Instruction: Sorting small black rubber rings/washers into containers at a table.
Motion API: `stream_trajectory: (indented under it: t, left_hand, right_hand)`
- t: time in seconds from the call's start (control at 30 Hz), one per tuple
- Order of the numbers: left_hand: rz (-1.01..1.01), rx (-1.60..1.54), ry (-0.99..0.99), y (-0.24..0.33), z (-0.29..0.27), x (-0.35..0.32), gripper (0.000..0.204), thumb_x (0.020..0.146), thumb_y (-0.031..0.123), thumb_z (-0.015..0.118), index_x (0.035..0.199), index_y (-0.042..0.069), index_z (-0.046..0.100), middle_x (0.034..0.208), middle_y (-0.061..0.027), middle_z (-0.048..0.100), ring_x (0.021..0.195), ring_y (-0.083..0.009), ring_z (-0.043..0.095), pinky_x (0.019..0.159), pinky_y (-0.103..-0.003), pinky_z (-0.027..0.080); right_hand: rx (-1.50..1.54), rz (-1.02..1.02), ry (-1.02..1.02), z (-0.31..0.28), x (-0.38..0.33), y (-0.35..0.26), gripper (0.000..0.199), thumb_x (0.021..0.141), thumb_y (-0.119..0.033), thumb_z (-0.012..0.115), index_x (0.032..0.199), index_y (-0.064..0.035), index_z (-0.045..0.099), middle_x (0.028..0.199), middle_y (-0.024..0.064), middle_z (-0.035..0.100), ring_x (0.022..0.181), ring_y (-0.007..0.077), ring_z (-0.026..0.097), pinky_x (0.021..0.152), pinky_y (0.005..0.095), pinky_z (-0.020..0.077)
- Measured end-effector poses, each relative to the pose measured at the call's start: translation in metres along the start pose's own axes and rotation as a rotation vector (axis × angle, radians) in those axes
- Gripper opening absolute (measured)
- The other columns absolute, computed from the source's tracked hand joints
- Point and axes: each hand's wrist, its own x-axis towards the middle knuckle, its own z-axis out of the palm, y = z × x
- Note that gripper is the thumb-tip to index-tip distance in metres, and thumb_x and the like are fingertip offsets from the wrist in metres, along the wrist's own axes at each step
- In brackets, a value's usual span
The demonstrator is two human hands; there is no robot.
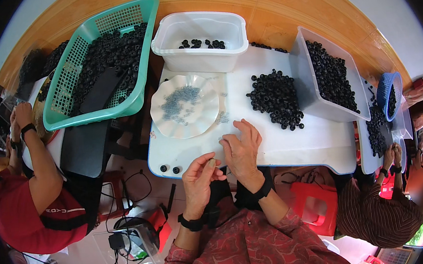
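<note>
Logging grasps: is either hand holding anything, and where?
Left hand pinches something tiny at its fingertips; too small to identify. Right hand rests on the table, apparently holding nothing.

Smooth white plastic table (317, 138); matt black rubbery rings (276, 98) heaped at two o'clock; glossy scalloped plastic plate (163, 123) at eleven; teal plastic basket (138, 95), latticed; varnished wood floor (280, 0) at twelve.
</note>
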Motion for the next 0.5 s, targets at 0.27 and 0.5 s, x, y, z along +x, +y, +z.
stream_trajectory:
  t: [0.27, 0.5]
  left_hand:
    - [-0.047, -0.227, -0.068, 0.003, -0.004, 0.002, 0.026, 0.098, 0.010, 0.053, 0.121, -0.002, 0.059, 0.102, -0.0153, 0.066, 0.080, -0.0143, 0.065, 0.075, -0.033, 0.060]
    - [-0.049, -0.279, -0.123, 0.002, -0.005, 0.005, 0.027, 0.098, 0.010, 0.053, 0.121, -0.003, 0.057, 0.106, -0.0165, 0.065, 0.083, -0.0153, 0.064, 0.079, -0.034, 0.059]
  right_hand:
    - [0.063, -0.026, -0.014, -0.011, -0.006, -0.006, 0.012, 0.075, -0.001, 0.066, 0.086, -0.0013, 0.060, 0.121, 0.0179, 0.052, 0.122, 0.0384, 0.045, 0.100, 0.0503, 0.0333]
    - [0.281, -0.050, -0.122, -0.044, -0.017, -0.011, 0.016, 0.078, 0.002, 0.066, 0.092, -0.0012, 0.058, 0.122, 0.0180, 0.051, 0.120, 0.0404, 0.046, 0.097, 0.0462, 0.0395]
